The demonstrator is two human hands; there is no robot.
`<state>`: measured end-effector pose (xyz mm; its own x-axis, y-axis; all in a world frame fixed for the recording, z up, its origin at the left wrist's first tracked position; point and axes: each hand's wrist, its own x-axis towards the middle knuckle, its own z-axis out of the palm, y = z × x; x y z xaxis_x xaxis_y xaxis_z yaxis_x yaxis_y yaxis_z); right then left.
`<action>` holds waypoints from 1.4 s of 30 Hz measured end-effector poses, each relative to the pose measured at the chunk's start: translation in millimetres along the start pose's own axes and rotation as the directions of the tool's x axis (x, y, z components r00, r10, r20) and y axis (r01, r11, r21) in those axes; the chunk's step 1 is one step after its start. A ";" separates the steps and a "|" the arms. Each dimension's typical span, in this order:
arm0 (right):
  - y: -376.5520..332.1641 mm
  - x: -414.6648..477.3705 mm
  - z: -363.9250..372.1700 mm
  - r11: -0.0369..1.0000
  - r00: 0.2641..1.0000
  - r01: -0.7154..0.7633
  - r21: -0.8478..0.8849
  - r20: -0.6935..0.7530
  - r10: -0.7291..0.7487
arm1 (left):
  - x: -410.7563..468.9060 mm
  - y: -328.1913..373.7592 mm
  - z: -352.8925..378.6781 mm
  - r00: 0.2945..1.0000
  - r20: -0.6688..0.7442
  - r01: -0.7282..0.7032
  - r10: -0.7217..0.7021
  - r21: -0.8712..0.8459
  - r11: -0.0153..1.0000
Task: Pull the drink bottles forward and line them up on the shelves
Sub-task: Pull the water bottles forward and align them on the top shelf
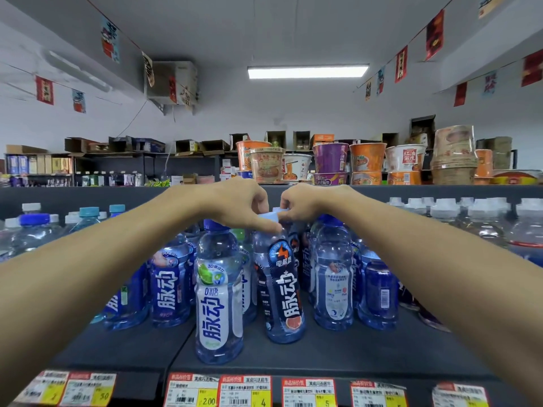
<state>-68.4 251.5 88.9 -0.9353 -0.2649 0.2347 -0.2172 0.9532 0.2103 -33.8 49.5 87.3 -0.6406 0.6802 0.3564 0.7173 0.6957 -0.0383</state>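
- Price tags (246,390) along the shelf (367,348) edge
- Lime bottle (219,298) foremost, near the edge
- Dark bottle (282,283) just behind it, right, among the blue bottles (333,277)
- Left hand (235,207) and right hand (305,204) both pinch its cap (270,216)
- Noodle cups (332,160) beyond, on top

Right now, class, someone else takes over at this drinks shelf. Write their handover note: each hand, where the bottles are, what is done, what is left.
Left hand: grips the neck of the dark-label bottle.
Right hand: pinches its cap.
That bottle leans slightly, mid-shelf. The white-label bottle stands nearest the front edge; other blue bottles sit further back, uneven.
Done: one bottle looks pulled forward.
Left: bring the held bottle and the rest to the shelf front, in line.
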 end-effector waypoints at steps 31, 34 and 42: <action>-1.1 -23.8 -7.9 0.998 0.998 0.052 0.018 0.023 -0.053 | -9.8 34.8 14.9 0.993 0.031 -0.120 0.117 0.109 0.987; -0.5 -27.7 -8.4 0.998 0.999 0.050 0.030 0.010 -0.051 | -11.9 34.0 26.3 0.996 0.043 -0.086 0.082 0.111 0.990; -5.8 -44.2 -10.9 0.994 0.997 0.069 0.089 -0.022 -0.068 | -17.3 37.3 23.5 0.995 0.019 -0.095 0.094 0.095 0.991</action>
<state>-22.9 256.1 87.6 -0.9121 -0.3319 0.2408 -0.3055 0.9417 0.1407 -2.3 69.1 57.7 -0.5756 0.7467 0.3334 0.7459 0.6465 -0.1602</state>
